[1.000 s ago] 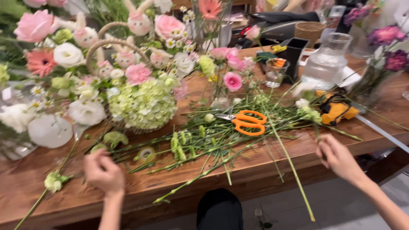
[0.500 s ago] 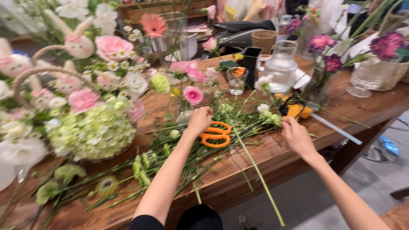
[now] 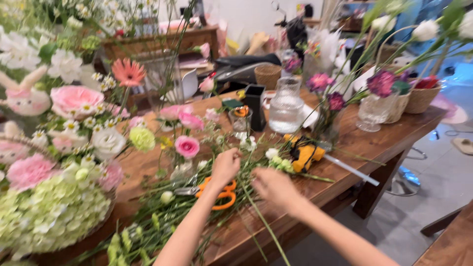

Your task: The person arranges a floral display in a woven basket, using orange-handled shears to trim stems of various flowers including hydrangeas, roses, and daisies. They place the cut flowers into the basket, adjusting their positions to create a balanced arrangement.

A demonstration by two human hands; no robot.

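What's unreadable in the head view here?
- Left hand: grip blurred; cannot tell whether it holds a stem.
- Right hand: motion-blurred, fingers unclear.
- Orange scissors: partly hidden behind the left hand.
- Flower basket: cut off by the left edge.

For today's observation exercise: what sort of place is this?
Probably a florist's workshop: cut stems strewn on a wooden table, orange scissors beside the hands, and a flower arrangement.

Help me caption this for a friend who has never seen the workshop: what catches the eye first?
A big basket arrangement of pink, white and green flowers fills the left side. At centre, the left hand and right hand work over loose green stems around orange-handled scissors on the brown wooden table.
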